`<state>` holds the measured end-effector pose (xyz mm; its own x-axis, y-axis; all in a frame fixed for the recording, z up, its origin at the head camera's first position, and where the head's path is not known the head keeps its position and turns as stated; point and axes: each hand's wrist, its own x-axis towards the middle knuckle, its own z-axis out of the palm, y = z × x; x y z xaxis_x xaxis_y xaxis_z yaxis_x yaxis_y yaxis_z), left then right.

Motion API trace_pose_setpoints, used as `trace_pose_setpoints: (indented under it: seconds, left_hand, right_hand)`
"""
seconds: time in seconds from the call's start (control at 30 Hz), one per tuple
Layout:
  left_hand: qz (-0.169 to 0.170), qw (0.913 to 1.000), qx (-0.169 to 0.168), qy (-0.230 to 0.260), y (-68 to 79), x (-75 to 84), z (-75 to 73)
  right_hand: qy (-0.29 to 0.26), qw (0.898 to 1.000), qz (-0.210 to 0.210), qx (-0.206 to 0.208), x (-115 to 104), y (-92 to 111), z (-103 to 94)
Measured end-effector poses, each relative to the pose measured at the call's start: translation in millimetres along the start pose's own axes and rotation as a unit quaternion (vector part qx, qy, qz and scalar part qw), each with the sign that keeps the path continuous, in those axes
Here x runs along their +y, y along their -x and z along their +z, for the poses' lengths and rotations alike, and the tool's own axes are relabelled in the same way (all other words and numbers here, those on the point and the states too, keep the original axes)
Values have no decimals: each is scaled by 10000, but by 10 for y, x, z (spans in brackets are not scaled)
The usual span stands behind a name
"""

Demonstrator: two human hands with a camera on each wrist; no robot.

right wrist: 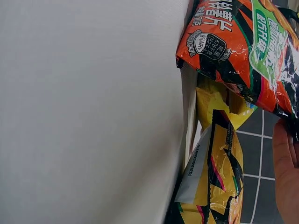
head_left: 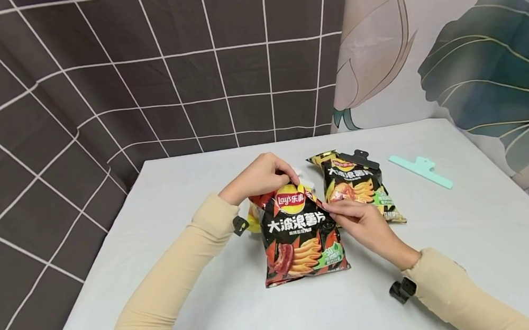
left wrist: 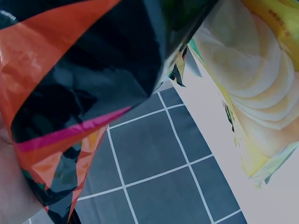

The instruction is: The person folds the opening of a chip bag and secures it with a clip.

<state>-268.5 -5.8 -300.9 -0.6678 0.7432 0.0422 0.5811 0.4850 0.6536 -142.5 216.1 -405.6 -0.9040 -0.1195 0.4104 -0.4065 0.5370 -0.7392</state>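
Note:
A black and red Lay's potato chip bag stands in front of me, its printed front towards the head camera. My left hand pinches its top edge with curled fingers. At the bag's upper right side, my right hand pinches the edge between thumb and fingers. In the left wrist view the bag's orange and black foil fills the upper left, with part of the left hand beside it. The right wrist view catches the right hand under the bag's edge.
Behind on the right lies a yellow and black chip bag with a black bag clip across its top. Farther right is a mint green bag clip. A mostly hidden yellow bag sits behind the held one, on the white table.

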Motion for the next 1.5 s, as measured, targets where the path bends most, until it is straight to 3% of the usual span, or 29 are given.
trace_pose_setpoints:
  seconds: [0.2, 0.43, 0.83, 1.2, 1.5]
  left_hand:
    - [-16, 9999, -45, -145, 12, 5, -16]
    - [-142, 9998, -44, -108, 36, 36, -26]
    - [128, 9993, -1, -340, 27, 5, 19]
    - [108, 9993, 15, -371, 28, -18, 41]
    - [105, 9992, 6, -383, 37, -39, 54]
  right_hand:
    - [-2, 9998, 117, -177, 7, 16, -13]
    - [-680, 9928, 978, -99, 3, 9, -17]
    - [-933, 9776, 1888, 44, 0, -31, -5]
    - [-1289, 9694, 2087, 56, 1, -42, -1]
    - [-1277, 9733, 1831, -541, -14, -77, -119]
